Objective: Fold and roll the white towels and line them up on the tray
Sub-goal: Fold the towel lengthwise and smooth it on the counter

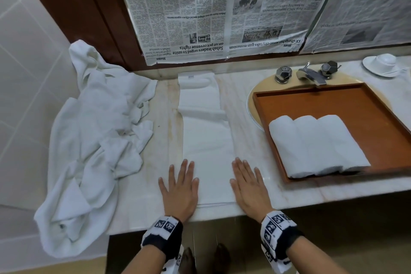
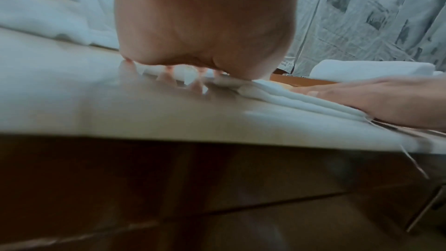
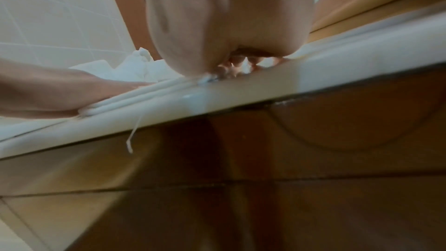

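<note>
- Folded towel [image 1: 205, 140]: one long strip at frame centre on the tabletop [image 1: 249, 104], near end at the front edge, likely laid out for rolling.
- Left hand [image 1: 179, 189] and right hand [image 1: 250, 187]: fingers straight, palms flat on the strip's near corners, grasping nothing; probably smoothing.
- Tray [image 1: 333, 100], right of frame: three rolled towels [image 1: 315, 144] side by side, touching.
- Loose towel heap [image 1: 95, 140], left of frame: count cannot be told.

Sheets of newspaper [image 1: 200, 13] cover the wall behind the marble counter [image 1: 244, 100], hanging upside down. A chrome faucet [image 1: 310, 74] with two faceted knobs stands at the back of the sink [image 1: 253, 104]. An upturned white cup on a saucer [image 1: 381, 64] sits at the far right. White tiles [image 1: 26, 51] cover the left wall.
</note>
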`<state>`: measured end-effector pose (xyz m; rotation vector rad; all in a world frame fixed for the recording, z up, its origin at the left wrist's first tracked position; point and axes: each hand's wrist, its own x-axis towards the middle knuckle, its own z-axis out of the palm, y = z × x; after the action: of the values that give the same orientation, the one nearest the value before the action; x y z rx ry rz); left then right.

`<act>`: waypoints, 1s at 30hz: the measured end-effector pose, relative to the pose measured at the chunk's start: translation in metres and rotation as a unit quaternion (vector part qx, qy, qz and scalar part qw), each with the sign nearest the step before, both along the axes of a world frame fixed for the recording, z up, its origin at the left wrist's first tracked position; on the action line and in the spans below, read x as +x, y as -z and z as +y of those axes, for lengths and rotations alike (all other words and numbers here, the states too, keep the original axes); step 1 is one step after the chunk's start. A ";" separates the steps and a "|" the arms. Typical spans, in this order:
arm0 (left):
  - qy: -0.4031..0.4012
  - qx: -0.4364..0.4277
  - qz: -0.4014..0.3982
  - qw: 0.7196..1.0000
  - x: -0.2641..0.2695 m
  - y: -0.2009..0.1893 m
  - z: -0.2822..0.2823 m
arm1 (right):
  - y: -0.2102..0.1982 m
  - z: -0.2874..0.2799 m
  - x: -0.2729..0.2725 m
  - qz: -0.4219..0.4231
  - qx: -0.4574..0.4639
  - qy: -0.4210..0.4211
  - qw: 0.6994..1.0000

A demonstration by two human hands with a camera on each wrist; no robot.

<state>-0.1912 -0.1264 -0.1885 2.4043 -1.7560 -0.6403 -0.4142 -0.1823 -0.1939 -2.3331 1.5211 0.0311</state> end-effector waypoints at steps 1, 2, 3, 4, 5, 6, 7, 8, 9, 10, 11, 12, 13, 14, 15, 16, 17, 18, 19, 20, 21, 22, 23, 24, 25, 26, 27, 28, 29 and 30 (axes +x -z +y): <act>-0.001 -0.004 0.000 1.000 0.001 0.000 0.008 | -0.001 0.006 -0.005 -0.009 -0.006 0.006 1.000; -0.002 -0.007 -0.002 1.000 0.002 0.000 0.017 | -0.002 0.013 -0.007 -0.019 -0.009 0.012 1.000; 0.001 -0.010 -0.005 1.000 0.000 0.001 0.025 | -0.004 0.019 -0.006 -0.028 -0.009 0.015 0.999; 0.010 -0.010 -0.010 1.000 -0.003 0.002 0.031 | -0.005 0.023 -0.001 -0.035 -0.008 0.011 0.999; 0.021 -0.009 -0.012 1.000 -0.008 0.003 0.037 | -0.005 0.027 0.006 -0.034 -0.001 0.002 0.999; 0.028 -0.012 -0.012 0.999 -0.012 0.004 0.041 | -0.003 0.030 0.013 -0.027 0.003 -0.008 1.000; 0.030 -0.018 -0.014 0.999 -0.015 0.005 0.043 | 0.000 0.032 0.019 -0.017 0.003 -0.018 1.000; 0.025 -0.020 -0.018 0.999 -0.015 0.006 0.044 | 0.003 0.033 0.022 -0.008 -0.002 -0.023 1.000; 0.016 -0.017 -0.026 0.999 -0.013 0.007 0.043 | 0.006 0.033 0.021 -0.001 -0.009 -0.023 1.000; 0.007 -0.012 -0.032 0.999 -0.009 0.007 0.042 | 0.008 0.032 0.017 0.007 -0.013 -0.024 1.000; 0.003 -0.007 -0.035 0.999 -0.004 0.006 0.040 | 0.008 0.029 0.011 0.013 -0.018 -0.022 1.000; 0.004 -0.003 -0.036 0.999 0.001 0.005 0.039 | 0.008 0.025 0.004 0.013 -0.020 -0.017 1.000; 0.007 -0.002 -0.035 0.999 0.006 0.003 0.038 | 0.007 0.021 -0.003 0.007 -0.018 -0.011 1.000; 0.011 -0.005 -0.032 0.999 0.009 0.001 0.037 | 0.005 0.016 -0.009 0.000 -0.014 -0.005 1.000; 0.012 -0.009 -0.022 1.000 0.012 -0.002 0.037 | 0.001 0.014 -0.012 -0.016 -0.009 0.006 1.000; 0.011 -0.020 -0.008 1.000 0.014 -0.006 0.037 | -0.004 0.014 -0.015 -0.039 -0.009 0.025 0.999; 0.020 -0.046 0.008 0.999 0.016 -0.009 0.039 | -0.009 0.020 -0.016 -0.063 -0.019 0.039 0.997; 0.045 -0.083 0.024 0.995 0.019 -0.010 0.042 | -0.013 0.028 -0.017 -0.084 -0.039 0.041 0.995; 0.081 -0.123 0.041 0.988 0.020 -0.008 0.046 | -0.016 0.039 -0.018 -0.101 -0.054 0.026 0.993; 0.115 -0.155 0.058 0.980 0.019 -0.005 0.049 | -0.018 0.050 -0.020 -0.114 -0.058 -0.001 0.992; 0.144 -0.170 0.076 0.972 0.017 -0.004 0.051 | -0.020 0.060 -0.020 -0.119 -0.053 -0.029 0.991; 0.171 -0.167 0.088 0.967 0.015 -0.004 0.054 | -0.020 0.069 -0.020 -0.115 -0.048 -0.051 0.991; 0.191 -0.157 0.091 0.964 0.014 -0.004 0.055 | -0.018 0.074 -0.019 -0.106 -0.051 -0.063 0.991; 0.207 -0.149 0.086 0.963 0.012 -0.004 0.056 | -0.016 0.076 -0.019 -0.101 -0.060 -0.066 0.991; 0.219 -0.144 0.076 0.962 0.012 -0.004 0.055 | -0.013 0.076 -0.018 -0.102 -0.071 -0.062 0.990; 0.225 -0.142 0.067 0.962 0.011 -0.005 0.054 | -0.011 0.075 -0.016 -0.108 -0.080 -0.057 0.989; 0.228 -0.141 0.059 0.962 0.011 -0.007 0.053 | -0.011 0.073 -0.015 -0.114 -0.086 -0.057 0.988; 0.227 -0.138 0.050 0.963 0.010 -0.008 0.053 | -0.011 0.071 -0.014 -0.119 -0.089 -0.060 0.987; 0.228 -0.135 0.040 0.963 0.010 -0.009 0.053 | -0.013 0.070 -0.012 -0.118 -0.085 -0.067 0.987; 0.228 -0.130 0.033 0.964 0.008 -0.010 0.053 | -0.015 0.068 -0.011 -0.114 -0.077 -0.075 0.988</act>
<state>-0.1832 -0.0734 -0.1790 1.7998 -2.2237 -0.4826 -0.4252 -0.1139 -0.1792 -2.4677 1.2753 -0.3153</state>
